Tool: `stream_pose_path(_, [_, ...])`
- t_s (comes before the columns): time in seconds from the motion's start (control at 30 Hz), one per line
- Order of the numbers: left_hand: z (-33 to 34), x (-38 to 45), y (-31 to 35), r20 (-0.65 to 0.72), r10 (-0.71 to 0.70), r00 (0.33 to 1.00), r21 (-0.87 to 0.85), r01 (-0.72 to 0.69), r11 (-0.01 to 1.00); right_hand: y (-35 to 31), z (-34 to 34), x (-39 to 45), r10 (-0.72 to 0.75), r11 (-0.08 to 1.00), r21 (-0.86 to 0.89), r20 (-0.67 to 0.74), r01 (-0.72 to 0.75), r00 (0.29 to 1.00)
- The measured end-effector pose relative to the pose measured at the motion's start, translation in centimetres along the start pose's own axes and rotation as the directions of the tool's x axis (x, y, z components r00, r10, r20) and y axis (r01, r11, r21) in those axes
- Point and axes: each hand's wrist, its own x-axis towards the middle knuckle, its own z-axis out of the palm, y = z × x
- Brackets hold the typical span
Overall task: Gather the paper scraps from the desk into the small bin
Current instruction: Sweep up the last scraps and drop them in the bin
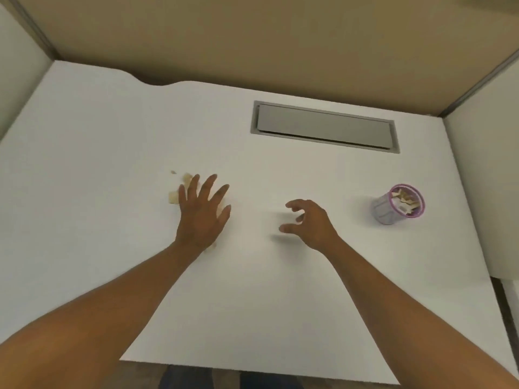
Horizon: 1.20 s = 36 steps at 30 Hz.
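Observation:
Several tan paper scraps (pixel 174 196) lie on the white desk (pixel 112 136) left of centre. My left hand (pixel 202 213) is spread flat over them, fingers apart, and hides most of the pile; a few pieces stick out past its fingertips and by the wrist. To its right my right hand (pixel 307 220) hovers just over the bare desk with fingers curled and apart, holding nothing. The small bin (pixel 396 204), a pale cup with a purple rim, stands upright at the right with several scraps inside.
A grey recessed cable hatch (pixel 324 126) is set into the desk at the back. Tan partition walls (pixel 252 37) close the back, white panels the sides. The desk's front edge runs along the bottom, with dark trouser legs below it.

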Motion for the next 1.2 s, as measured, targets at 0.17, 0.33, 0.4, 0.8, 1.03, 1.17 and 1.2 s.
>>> stream_pose_path(0.17, [-0.4, -4.8, -7.8, 0.232, -0.228, 0.946, 0.069, 0.217, 0.974, -1.8, 8.3, 0.8, 0.073, 0.994, -0.089, 0.093, -0.064, 0.993])
stream_pose_path(0.33, [0.0, -6.4, -8.9, 0.335, -0.042, 0.941, -0.037, 0.058, 0.998, -5.2, 14.5, 1.9, -0.005, 0.997, -0.079, 0.014, 0.006, 1.0])
stream_pose_path(0.4, [0.0, -6.1, -8.6, 0.282, 0.013, 0.959, -0.085, 0.011, 0.996, -6.9, 16.0, 2.7, -0.053, 0.992, -0.111, 0.04, 0.058, 0.998])
stream_pose_path(0.8, [-1.6, 3.3, -15.2, 0.353, -0.021, 0.935, -0.085, 0.055, 0.995, -13.1, 17.3, 10.5, -0.469, 0.723, -0.464, 0.213, 0.511, 0.857])
stream_pose_path(1.03, [-2.0, 2.2, -15.4, 0.374, 0.119, 0.92, -0.187, -0.051, 0.981, -12.8, 19.7, 10.7, -0.487, 0.516, -0.552, 0.44, 0.655, 0.754])
stream_pose_path(1.17, [-1.5, -2.5, -13.5, 0.362, 0.148, 0.92, -0.224, -0.068, 0.972, -9.8, 18.9, 8.0, -0.568, 0.483, -0.584, 0.359, 0.653, 0.741])
stream_pose_path(1.2, [-1.2, -3.8, -13.1, 0.349, 0.156, 0.924, -0.22, -0.081, 0.972, -9.1, 18.5, 7.3, -0.569, 0.485, -0.592, 0.346, 0.644, 0.746])
